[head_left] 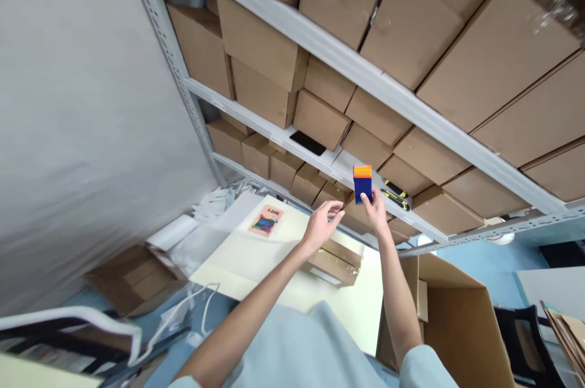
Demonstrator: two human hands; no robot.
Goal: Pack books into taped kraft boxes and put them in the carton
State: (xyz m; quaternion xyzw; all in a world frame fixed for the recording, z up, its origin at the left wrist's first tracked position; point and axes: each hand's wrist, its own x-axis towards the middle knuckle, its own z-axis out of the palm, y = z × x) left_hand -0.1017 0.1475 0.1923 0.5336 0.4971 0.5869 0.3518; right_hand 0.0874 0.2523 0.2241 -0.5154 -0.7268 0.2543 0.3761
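My right hand (375,211) is closed around the lower part of a small dark blue box with an orange top (362,184), held upright in front of the shelf. Its thumb presses on the near face. To the left, my left hand (323,222) hovers apart from the box, fingers loosely bent and holding nothing. Beneath both hands, a long cardboard box (331,265) lies on the pale yellow table (286,293). Farther left on that table rests a pink pack with several coloured strips (266,221).
Metal shelving (292,19) packed with cardboard boxes rises ahead. A black flat object (308,143) and yellow-black cutters (395,195) lie on one shelf. A large open carton (461,321) stands right; another carton (136,278) and white rolled material (171,232) are left.
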